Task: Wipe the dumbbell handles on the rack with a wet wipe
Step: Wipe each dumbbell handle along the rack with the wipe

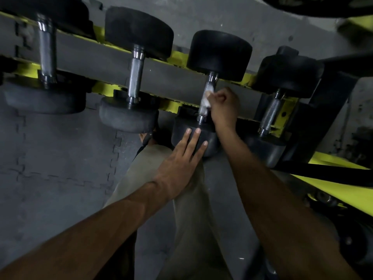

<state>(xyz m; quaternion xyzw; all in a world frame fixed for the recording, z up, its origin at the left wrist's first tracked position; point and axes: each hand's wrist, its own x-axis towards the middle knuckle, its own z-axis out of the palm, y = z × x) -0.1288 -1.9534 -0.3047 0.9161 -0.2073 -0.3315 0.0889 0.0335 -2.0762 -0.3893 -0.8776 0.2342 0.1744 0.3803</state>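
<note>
Head view: looking down over both forearms at a row of dumbbells sitting across a yellow rack (175, 55).
Right hand (223, 107): curling its fingers around a white wet wipe (207, 96) and pressing it against the handle (204, 107) of the third dumbbell (219, 55) from the left.
Wet wipe: lying bunched between the fingers and the metal bar, covering the middle stretch of the handle; the bar's two ends are showing bare above and below it.
Left hand (179, 161): lying flat with its fingers straight and spread, its fingertips (198, 130) resting on the near black weight head (210, 145) of that same dumbbell, gripping nothing.
Hands together or apart: working apart, one on the handle and one on the near head, both on one dumbbell.
Neighbouring dumbbells: two standing to the left, the nearer one (139, 29) with a bare knurled handle, and one (286, 71) standing to the right, none of them being touched.
Rack: carrying the dumbbells on two yellow rails, with a dark frame post (327, 110) rising at the right.
Floor (60, 162): showing grey interlocking mat tiles below the rack.
Person: wearing light trousers (191, 209), visible between the two forearms.
</note>
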